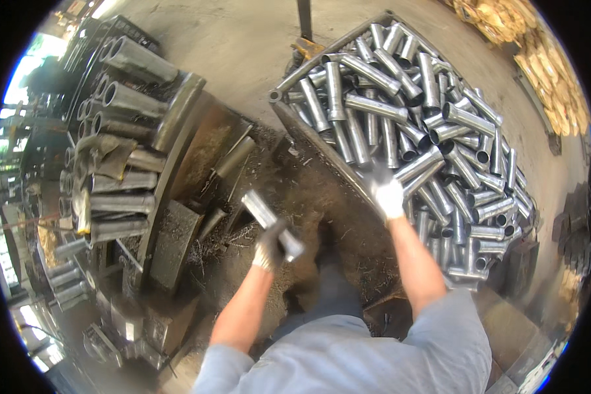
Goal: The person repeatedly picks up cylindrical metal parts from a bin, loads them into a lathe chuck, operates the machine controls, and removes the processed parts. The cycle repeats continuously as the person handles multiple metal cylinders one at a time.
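Note:
My left hand (268,249), in a dirty work glove, is closed around a short shiny metal tube (259,209), held at a tilt over the dark ground in front of me. My right hand (389,198), in a white glove, is at the near left edge of a large metal bin (338,162). Motion smears its fingers, so I cannot make out whether they touch or hold anything. Just beyond this hand, shiny metal tubes (419,167) with flared ends lie heaped at many angles in the bin.
On the left stands a heavy machine bench (180,125) with several larger grey tubes (138,59) lying side by side and a rag (102,156) draped over them. Metal shavings (203,253) litter the ground between bench and bin. Yellowish bundles (551,85) lie at the far right.

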`<action>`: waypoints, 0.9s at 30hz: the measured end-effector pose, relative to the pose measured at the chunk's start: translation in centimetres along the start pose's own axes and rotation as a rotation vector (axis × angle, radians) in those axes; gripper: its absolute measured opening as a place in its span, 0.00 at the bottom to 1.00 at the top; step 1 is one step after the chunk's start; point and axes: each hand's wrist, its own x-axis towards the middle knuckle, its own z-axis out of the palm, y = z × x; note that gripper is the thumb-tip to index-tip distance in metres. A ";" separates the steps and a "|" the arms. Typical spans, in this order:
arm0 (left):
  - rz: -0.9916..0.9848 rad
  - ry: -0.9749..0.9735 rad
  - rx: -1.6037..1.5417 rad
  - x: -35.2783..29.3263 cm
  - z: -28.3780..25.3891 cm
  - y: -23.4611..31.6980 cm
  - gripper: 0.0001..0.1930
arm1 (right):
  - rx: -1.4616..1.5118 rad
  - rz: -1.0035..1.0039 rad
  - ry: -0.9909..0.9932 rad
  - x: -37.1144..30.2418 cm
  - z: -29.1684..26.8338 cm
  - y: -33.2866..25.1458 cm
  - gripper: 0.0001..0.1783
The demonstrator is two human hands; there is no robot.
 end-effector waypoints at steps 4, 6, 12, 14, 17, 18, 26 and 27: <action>0.046 0.172 0.615 -10.6 -12.4 -0.7 0.19 | -0.148 0.258 -0.358 12.3 8.5 5.6 0.36; -0.154 0.409 0.960 -17.4 -19.0 -2.2 0.29 | -0.304 0.189 -0.509 15.0 10.4 7.2 0.37; -0.410 0.994 0.929 -39.2 -37.9 -14.8 0.43 | 0.715 0.467 -0.486 2.7 3.0 4.1 0.30; -0.536 1.258 0.789 -46.0 -42.1 -20.0 0.40 | 0.362 0.187 -0.505 -5.0 -0.3 0.0 0.32; -0.381 1.499 0.123 -51.3 -47.4 -25.9 0.35 | 0.326 0.030 -0.681 -16.1 -2.5 -9.9 0.34; -0.264 1.581 -0.085 -51.9 -49.7 -26.8 0.34 | 0.285 0.050 -0.807 -19.6 -2.6 -14.0 0.32; 0.691 1.481 -0.657 -51.5 -68.7 -15.8 0.26 | 0.531 -0.624 -0.507 -37.0 -0.5 -49.2 0.37; 0.812 1.391 -0.586 -52.5 -69.4 -12.9 0.24 | 0.562 -0.610 -0.474 -37.9 -0.3 -53.2 0.34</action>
